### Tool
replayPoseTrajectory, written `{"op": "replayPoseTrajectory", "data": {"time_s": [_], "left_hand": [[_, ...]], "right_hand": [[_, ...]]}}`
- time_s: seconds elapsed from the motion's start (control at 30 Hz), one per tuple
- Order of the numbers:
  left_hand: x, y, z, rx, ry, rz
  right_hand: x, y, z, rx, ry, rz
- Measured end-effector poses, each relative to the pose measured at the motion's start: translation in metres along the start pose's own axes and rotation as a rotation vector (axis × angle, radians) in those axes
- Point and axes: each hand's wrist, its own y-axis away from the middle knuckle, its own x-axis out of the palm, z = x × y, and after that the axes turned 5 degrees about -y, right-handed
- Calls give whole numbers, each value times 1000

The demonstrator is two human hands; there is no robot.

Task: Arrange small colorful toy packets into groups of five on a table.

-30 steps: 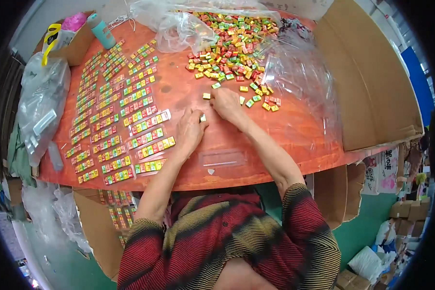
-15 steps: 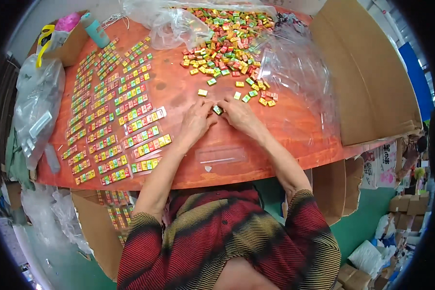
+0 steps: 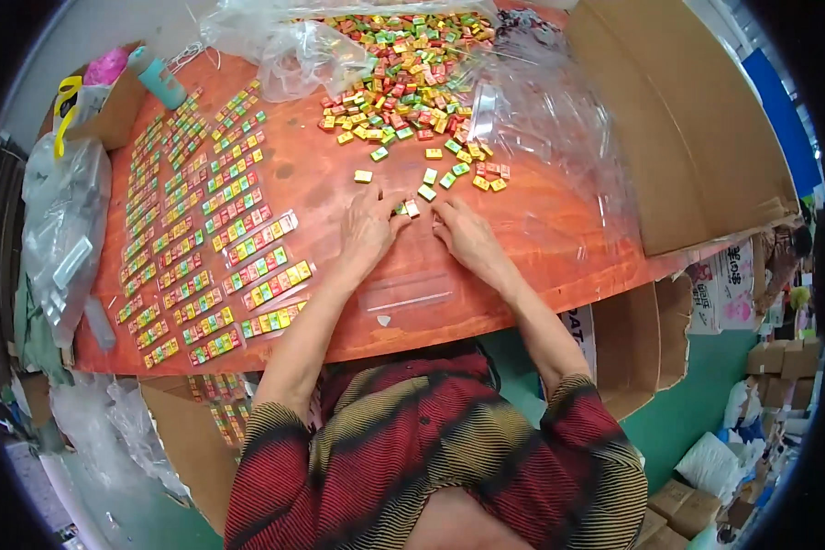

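Small candy-sized boxes (image 3: 412,209) in white, green and red lie at the fingertips of my left hand (image 3: 368,226). Its thumb and index finger close around them. My right hand (image 3: 470,236) rests just to their right, fingers bent and apart, with nothing visible in it. Ahead of the hands are a single yellow box (image 3: 363,176) and a few loose yellow-green boxes (image 3: 426,192). Nearer me on the table lies a clear plastic tray (image 3: 408,293), with a small white scrap beside it.
A heap of loose boxes (image 3: 412,82) covers the far middle. Rows of filled trays (image 3: 238,215) fill the left side. Clear plastic trays (image 3: 541,119) pile up at right beside a tall cardboard box (image 3: 678,128). A blue bottle (image 3: 159,78) stands far left.
My right hand has drawn slightly away from the left, uncovering the small boxes between them. The whole view has shifted a little.
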Motion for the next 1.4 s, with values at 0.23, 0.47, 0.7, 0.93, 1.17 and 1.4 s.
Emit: {"op": "replayPoseTrajectory", "data": {"time_s": [0.23,0.47,0.7,0.93,1.17,1.4], "left_hand": [[3,8,-1,94,-8,-24],[3,11,-10,70,-119,16],[2,10,-14,63,-121,53],[2,15,-18,85,-100,6],[2,16,-21,89,-117,-22],[2,15,-20,86,-116,-27]], "right_hand": [[18,-13,9,-96,-85,-92],[-6,-30,-3,-127,-36,-48],[1,-30,-12,-126,187,-92],[4,10,-8,13,61,-136],[-24,-20,-29,161,324,-358],[-6,2,-18,223,191,-272]]}}
